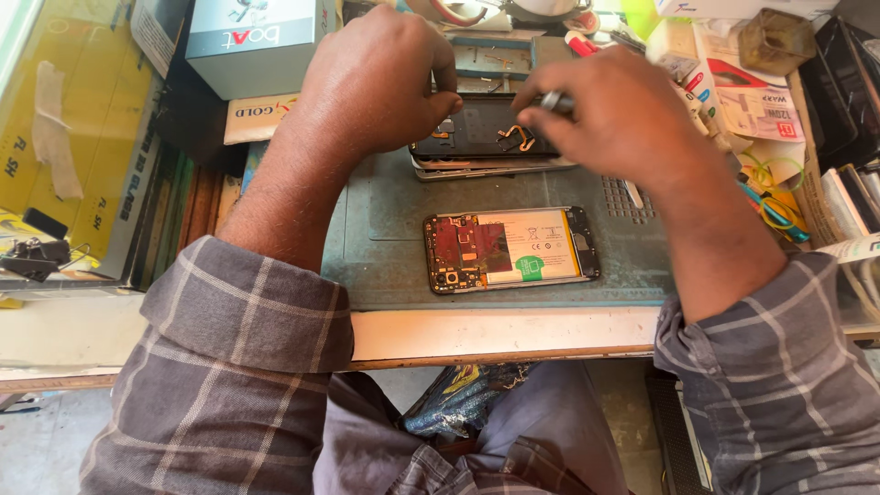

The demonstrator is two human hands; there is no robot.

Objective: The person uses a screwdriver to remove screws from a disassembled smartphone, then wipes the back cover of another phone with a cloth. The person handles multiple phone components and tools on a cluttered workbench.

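Opened phone [511, 248]: lies bare on mat [385, 247], nearest me.
Left hand [371, 82]: fingers together, steadying dark phone frame [477, 133].
Right hand [614, 115]: clamped on screwdriver [555, 101].
Risk: tip may slip, gouging orange flex.

Tool tip [555, 102] hidden under hands [605, 115]

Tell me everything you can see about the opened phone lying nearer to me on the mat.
The opened phone lies flat and lengthwise across the grey-green mat, back cover off. A pale battery with a green patch fills its middle and right; red and copper circuit parts sit at its left end, a dark strip at its right. The frame looks dark. Neither hand touches it; both work on another phone farther back.
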